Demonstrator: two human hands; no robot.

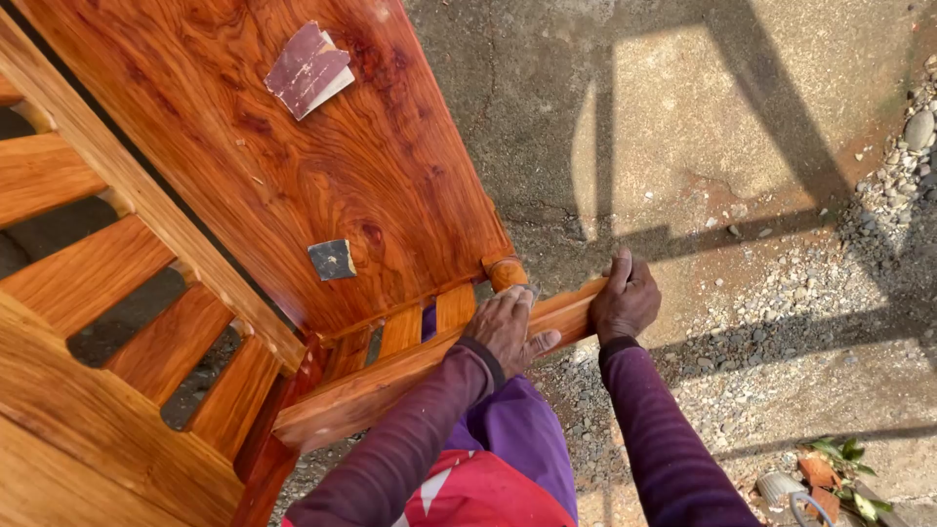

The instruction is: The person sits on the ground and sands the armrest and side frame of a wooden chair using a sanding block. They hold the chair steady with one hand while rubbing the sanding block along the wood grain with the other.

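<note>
Both hands on the armrest rail (410, 376) of a varnished wooden chair (293, 176). Left hand (503, 332) lies palm-down on the rail's top, fingers curled over the far edge, pressing rather than clamping. Right hand (625, 298) wraps the rail's outer end, clenched around it. The rail runs along the seat's near side, above short slats (429, 327), with its free end out over the ground.

Step in hand, as I read it: gripping or steadying the rail, possibly rubbing it down. Two sandpaper pieces lie apart from both hands on the seat panel: a folded sheet (310, 68) near the far end and a small square (332, 260) closer in. Picking either up would call for freeing one hand.

Edges: rail end and round post top (507, 272) sit just beside the right hand. Open concrete and gravel ground (742, 195) to the right gives room; the backrest slats (88, 273) crowd the left.
</note>
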